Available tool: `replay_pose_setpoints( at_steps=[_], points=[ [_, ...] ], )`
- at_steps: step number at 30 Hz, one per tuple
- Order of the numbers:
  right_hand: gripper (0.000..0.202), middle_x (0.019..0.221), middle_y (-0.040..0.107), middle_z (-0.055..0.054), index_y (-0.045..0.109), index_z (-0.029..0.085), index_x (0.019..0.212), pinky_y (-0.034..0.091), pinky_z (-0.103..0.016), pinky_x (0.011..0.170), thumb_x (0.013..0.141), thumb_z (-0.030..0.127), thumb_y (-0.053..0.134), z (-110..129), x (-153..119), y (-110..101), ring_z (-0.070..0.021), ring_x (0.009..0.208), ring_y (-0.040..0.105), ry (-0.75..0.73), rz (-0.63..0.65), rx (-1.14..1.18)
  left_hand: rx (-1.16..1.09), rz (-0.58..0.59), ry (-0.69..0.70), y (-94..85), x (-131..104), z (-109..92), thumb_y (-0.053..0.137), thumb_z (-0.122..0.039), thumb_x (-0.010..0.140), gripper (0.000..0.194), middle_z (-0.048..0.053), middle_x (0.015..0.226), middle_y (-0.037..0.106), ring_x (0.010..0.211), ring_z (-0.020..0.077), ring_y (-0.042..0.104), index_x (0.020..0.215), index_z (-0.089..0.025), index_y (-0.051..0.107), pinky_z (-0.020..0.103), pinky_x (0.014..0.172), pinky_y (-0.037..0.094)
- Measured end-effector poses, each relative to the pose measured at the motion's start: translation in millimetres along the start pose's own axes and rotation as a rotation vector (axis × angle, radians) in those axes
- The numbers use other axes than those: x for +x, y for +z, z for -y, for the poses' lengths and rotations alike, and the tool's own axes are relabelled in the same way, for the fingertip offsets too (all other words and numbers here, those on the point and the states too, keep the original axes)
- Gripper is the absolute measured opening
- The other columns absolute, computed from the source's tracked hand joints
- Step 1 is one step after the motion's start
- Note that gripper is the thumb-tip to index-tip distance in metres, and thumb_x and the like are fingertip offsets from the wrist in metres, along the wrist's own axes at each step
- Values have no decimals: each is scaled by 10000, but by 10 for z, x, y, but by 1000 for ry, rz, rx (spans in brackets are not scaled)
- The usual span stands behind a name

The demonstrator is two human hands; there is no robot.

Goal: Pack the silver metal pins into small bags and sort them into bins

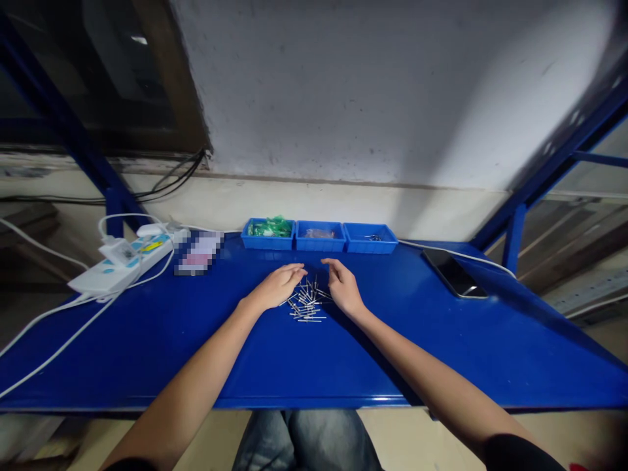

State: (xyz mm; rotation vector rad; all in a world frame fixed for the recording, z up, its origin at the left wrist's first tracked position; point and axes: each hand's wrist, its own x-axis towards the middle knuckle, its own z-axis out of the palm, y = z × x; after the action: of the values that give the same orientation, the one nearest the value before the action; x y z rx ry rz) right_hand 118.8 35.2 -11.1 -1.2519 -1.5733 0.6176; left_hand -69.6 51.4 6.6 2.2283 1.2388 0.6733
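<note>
A loose pile of thin silver blind rivets (308,304) lies on the blue table (304,366) straight in front of me. My left hand (283,286) is at the pile's left edge, its fingers stretched out to the right and nothing visible in them. On the opposite side, my right hand (345,289) is held with its fingers pointing inward, apart from the left hand. It also shows nothing held. Part of the pile's edge is hidden by the left hand.
Three blue bins stand at the back: one with green packets (269,227), one with clear bags (318,233), one with small metal pieces (373,238). A power strip (115,267) with white cables is left, near a blurred-out item (199,253). A phone (454,273) lies right.
</note>
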Motion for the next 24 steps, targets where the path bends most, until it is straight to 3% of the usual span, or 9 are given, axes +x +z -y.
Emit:
replay_pose_setpoints(
  at_steps=[3,6,11,14,17,21,24],
  points=[
    [313,686,538,0,595,174,962,358,-241,590,818,213,320,29,-7,-17,-132,578,451,-34,3,-52,-17,49,27,0,-26,-39,225,-495,927,505,32,1330,508,1218,200,468,1154,-238,595,354,1036,347],
    [289,656,505,16,576,182,882,341,-233,597,758,144,318,59,0,-48,-127,579,439,-64,5,-70,-33,72,78,-1,-40,-111,244,-490,929,473,19,1247,582,1166,197,519,1168,-262,583,344,1003,386],
    [188,608,441,31,492,196,711,311,-228,578,723,113,324,111,3,-89,-116,562,402,-70,0,-36,-32,-111,134,-3,-23,-166,299,-400,943,381,36,1127,642,1054,184,583,1118,-229,590,336,926,444],
    [132,565,337,72,452,223,888,273,-214,501,798,189,361,167,-18,-85,-101,484,324,13,61,117,-43,-215,199,6,-11,-191,396,-309,920,268,44,1066,645,965,164,606,1077,-212,591,320,872,471],
    [216,570,310,93,375,253,1041,251,-198,464,827,259,407,226,-54,-51,-86,455,289,75,188,267,-64,-250,280,7,-20,-249,457,-235,888,217,43,1018,637,875,143,609,1064,-207,581,295,810,487],
    [288,592,343,95,345,249,1077,275,-191,452,804,264,435,283,-101,-3,-76,452,313,100,308,403,-17,-223,306,-29,-52,-335,470,-233,879,144,18,895,642,821,142,600,927,-208,604,277,762,469],
    [296,590,390,91,344,237,1091,336,-209,477,812,288,431,317,-120,-13,-90,467,392,97,323,395,20,-219,259,-80,-72,-362,427,-265,898,178,14,854,633,788,143,589,869,-202,591,271,739,449]
  ],
)
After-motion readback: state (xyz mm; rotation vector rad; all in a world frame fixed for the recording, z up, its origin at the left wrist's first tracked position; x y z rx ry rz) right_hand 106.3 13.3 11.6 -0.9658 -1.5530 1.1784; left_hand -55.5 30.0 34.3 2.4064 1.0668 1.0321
